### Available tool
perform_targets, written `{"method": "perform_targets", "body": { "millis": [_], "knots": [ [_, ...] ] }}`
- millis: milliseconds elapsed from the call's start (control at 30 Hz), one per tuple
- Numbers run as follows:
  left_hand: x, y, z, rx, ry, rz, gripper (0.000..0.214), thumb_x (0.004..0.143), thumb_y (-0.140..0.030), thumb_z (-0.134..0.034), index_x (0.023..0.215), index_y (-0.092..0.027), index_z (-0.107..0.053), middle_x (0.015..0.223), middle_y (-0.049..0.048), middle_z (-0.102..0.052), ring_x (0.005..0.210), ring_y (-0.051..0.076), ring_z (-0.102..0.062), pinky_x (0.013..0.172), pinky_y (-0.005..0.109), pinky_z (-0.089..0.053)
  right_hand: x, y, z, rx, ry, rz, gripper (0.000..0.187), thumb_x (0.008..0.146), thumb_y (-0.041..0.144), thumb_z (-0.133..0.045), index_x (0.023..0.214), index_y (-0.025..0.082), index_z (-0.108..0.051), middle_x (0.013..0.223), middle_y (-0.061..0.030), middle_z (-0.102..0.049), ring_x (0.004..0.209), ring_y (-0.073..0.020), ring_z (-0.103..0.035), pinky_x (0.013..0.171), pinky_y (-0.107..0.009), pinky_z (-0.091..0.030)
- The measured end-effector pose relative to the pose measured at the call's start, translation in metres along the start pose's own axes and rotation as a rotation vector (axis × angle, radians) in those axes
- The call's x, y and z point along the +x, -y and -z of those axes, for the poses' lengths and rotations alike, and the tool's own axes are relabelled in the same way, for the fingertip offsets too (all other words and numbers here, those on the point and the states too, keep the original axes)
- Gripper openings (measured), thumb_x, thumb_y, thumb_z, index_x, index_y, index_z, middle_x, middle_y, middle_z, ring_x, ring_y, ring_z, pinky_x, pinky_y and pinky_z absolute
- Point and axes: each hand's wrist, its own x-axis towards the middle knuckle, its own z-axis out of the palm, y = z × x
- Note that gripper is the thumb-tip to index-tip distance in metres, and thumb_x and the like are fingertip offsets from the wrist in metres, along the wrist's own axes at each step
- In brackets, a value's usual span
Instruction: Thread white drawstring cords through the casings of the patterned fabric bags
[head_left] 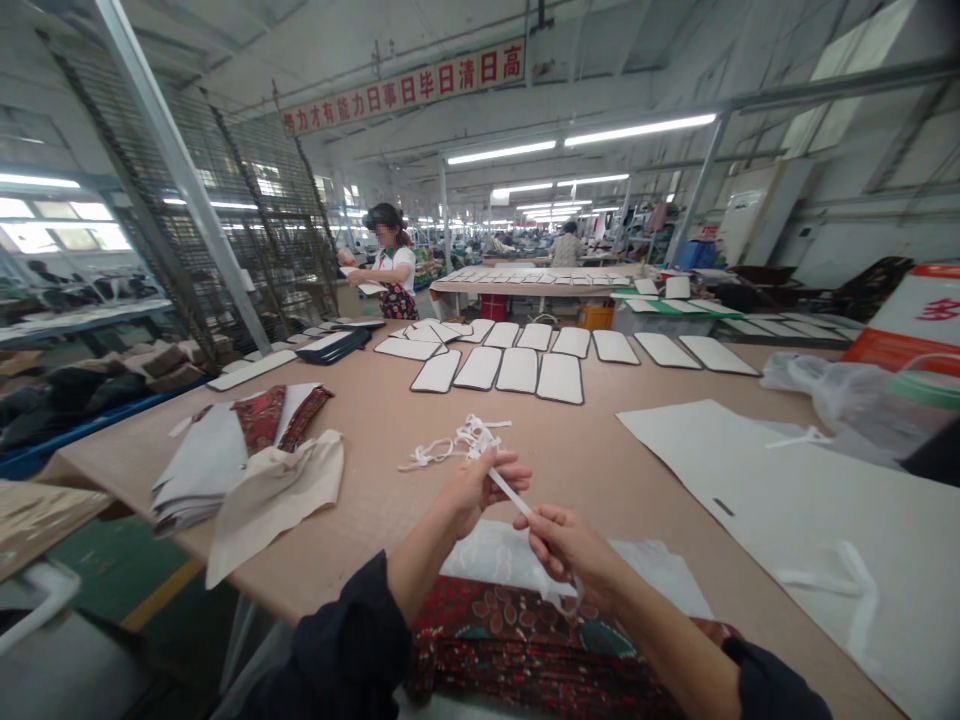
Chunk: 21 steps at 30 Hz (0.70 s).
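Note:
A narrow white strap (510, 492) runs taut between my two hands above the table. My left hand (480, 490) holds one stretch of it under the thumb, the other fingers partly extended. Closed in a pinch, my right hand (566, 540) grips it lower down, and a loose end loops below that hand. Just beyond my left hand lies a tangled bunch of white straps (474, 437). Below my hands is red patterned fabric (517, 625) in gathered folds, with a pale translucent sheet (660, 575) partly under my right forearm.
Several white panels with dark edging (517, 372) lie across the brown table (375, 480). Folded grey and red cloth (217, 455) sits at left. A large white sheet (712, 470) covers the right side, near a plastic bag (802, 385). Another person (391, 265) stands beyond the table.

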Motion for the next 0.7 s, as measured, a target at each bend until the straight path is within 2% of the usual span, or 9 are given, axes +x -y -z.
{"method": "perform_targets", "body": {
  "millis": [100,200,267,333,367,467,567,700],
  "knots": [
    [-0.001,0.015,-0.006,0.004,0.044,0.054,0.052,0.082,-0.057,-0.043,0.104,-0.012,-0.056,0.096,0.0113,-0.063,0.087,0.018,-0.06,0.083,0.032,-0.042,0.004,0.009,-0.002,0.141,-0.062,0.1,0.034,0.067,0.044,-0.065,0.082,0.018,-0.051,0.049,0.0087,-0.045,0.033,-0.0018,-0.029,0.032,-0.016,-0.017],
    [-0.003,0.036,-0.015,0.099,0.151,0.173,0.05,0.08,-0.059,-0.044,0.099,-0.015,-0.057,0.086,0.0055,-0.063,0.083,0.015,-0.059,0.079,0.028,-0.041,0.01,0.022,0.0,0.272,-0.162,0.217,0.034,0.063,0.038,-0.068,0.085,0.019,-0.049,0.056,0.008,-0.049,0.039,-0.0026,-0.037,0.036,-0.016,-0.026],
    [-0.004,0.044,-0.018,0.112,0.153,0.208,0.053,0.08,-0.062,-0.04,0.095,-0.015,-0.058,0.084,0.0049,-0.062,0.081,0.015,-0.059,0.075,0.026,-0.042,0.011,0.028,0.003,0.237,-0.166,0.207,0.034,0.064,0.037,-0.066,0.087,0.019,-0.05,0.055,0.0085,-0.048,0.037,-0.0022,-0.034,0.035,-0.015,-0.023],
    [-0.003,0.044,-0.017,0.066,0.117,0.195,0.051,0.081,-0.06,-0.041,0.093,-0.015,-0.059,0.083,0.0049,-0.062,0.08,0.014,-0.058,0.074,0.025,-0.043,0.009,0.029,0.007,0.124,-0.103,0.142,0.028,0.068,0.039,-0.062,0.082,0.018,-0.05,0.05,0.0092,-0.045,0.032,-0.0015,-0.027,0.032,-0.016,-0.016],
    [-0.002,0.042,-0.015,0.032,0.102,0.184,0.045,0.081,-0.056,-0.046,0.093,-0.014,-0.059,0.083,0.0046,-0.062,0.078,0.013,-0.058,0.074,0.025,-0.044,0.006,0.028,0.009,0.06,-0.059,0.099,0.027,0.07,0.041,-0.06,0.079,0.018,-0.05,0.048,0.0094,-0.044,0.031,-0.0013,-0.024,0.032,-0.016,-0.013],
    [0.003,0.033,-0.006,-0.067,0.038,0.143,0.023,0.075,-0.031,-0.065,0.087,-0.012,-0.06,0.082,0.0042,-0.062,0.067,0.01,-0.058,0.068,0.023,-0.048,-0.001,0.023,0.014,-0.084,0.046,-0.027,0.03,0.074,0.046,-0.054,0.078,0.017,-0.051,0.044,0.0095,-0.043,0.029,-0.0014,-0.023,0.031,-0.016,-0.011],
    [0.007,0.031,0.005,-0.128,-0.108,0.109,0.012,0.072,-0.016,-0.067,0.08,-0.01,-0.061,0.075,0.0035,-0.061,0.06,0.008,-0.057,0.059,0.019,-0.049,-0.007,0.019,0.023,-0.179,0.051,-0.094,0.03,0.073,0.044,-0.055,0.082,0.015,-0.055,0.045,0.0091,-0.044,0.029,-0.0014,-0.026,0.032,-0.016,-0.012],
    [0.007,0.032,0.027,-0.144,-0.282,0.102,0.005,0.073,-0.01,-0.065,0.077,-0.009,-0.062,0.055,-0.0017,-0.053,0.049,0.005,-0.051,0.05,0.015,-0.047,-0.014,0.021,0.045,-0.272,0.052,-0.124,0.028,0.07,0.04,-0.059,0.081,0.014,-0.058,0.049,0.0065,-0.05,0.03,-0.0014,-0.028,0.032,-0.017,-0.014]
  ]
}}
